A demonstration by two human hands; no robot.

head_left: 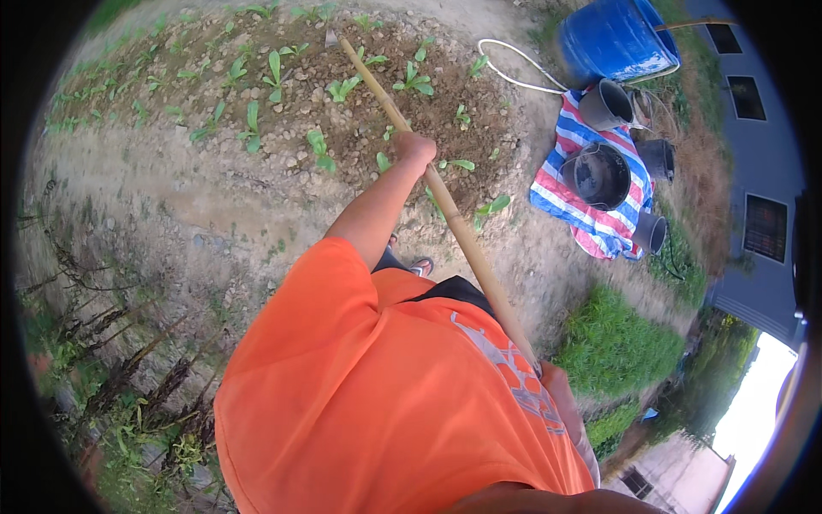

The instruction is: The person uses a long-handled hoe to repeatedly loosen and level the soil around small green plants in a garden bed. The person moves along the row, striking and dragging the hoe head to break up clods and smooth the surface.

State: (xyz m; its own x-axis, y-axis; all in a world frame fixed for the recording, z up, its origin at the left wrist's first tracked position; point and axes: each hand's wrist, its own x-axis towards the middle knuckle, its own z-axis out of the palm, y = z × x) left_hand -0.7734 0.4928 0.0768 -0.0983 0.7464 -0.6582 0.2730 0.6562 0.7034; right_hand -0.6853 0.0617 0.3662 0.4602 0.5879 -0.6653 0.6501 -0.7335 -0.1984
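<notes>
A hoe with a long bamboo-like handle (469, 244) slants across the picture, from my right side up to the soil at the far left. Its small metal blade (331, 38) is at the far end, at the soil among the seedlings. My left hand (414, 149) is closed around the middle of the handle, arm stretched forward. Close to my waist, my right hand (554, 377) is wrapped round the near end, partly hidden by my orange shirt (385, 385). Leafy green seedlings (413, 80) stand in the brown soil bed (445, 107) around the handle.
On the right, a striped sheet (561, 190) bears several black buckets (597, 176). Behind it stand a blue barrel (612, 43) and a pale hose (514, 50). Dense green plants (612, 343) grow at the right; dry stalks (128, 364) stand at the left. A sandalled foot (421, 266) shows below me.
</notes>
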